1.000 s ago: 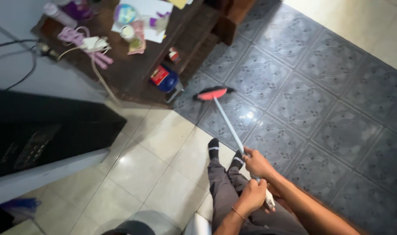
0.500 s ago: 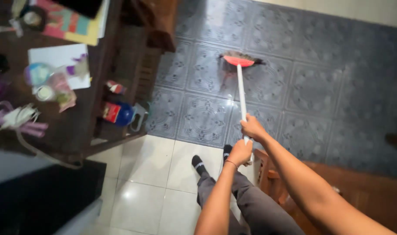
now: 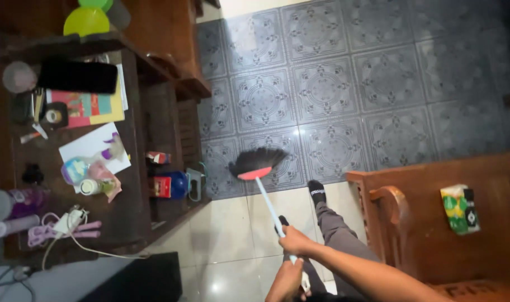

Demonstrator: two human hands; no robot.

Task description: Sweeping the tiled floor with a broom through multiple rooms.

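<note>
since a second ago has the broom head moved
Yes. The broom head was far out on the patterned grey tiles; now it sits near the grey-to-white floor edge, close to the blue jug under the wooden table.

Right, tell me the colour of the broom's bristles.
Black bristles under a red broom head, clearest in the head view.

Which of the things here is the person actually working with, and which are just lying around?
In use:
broom, with a red head and a pale handle
right hand and left hand, each with a grip on the handle
patterned floor tiles under the bristles

Lying about:
green cap
white charger
blue jug
green packet on the wooden bench
</note>
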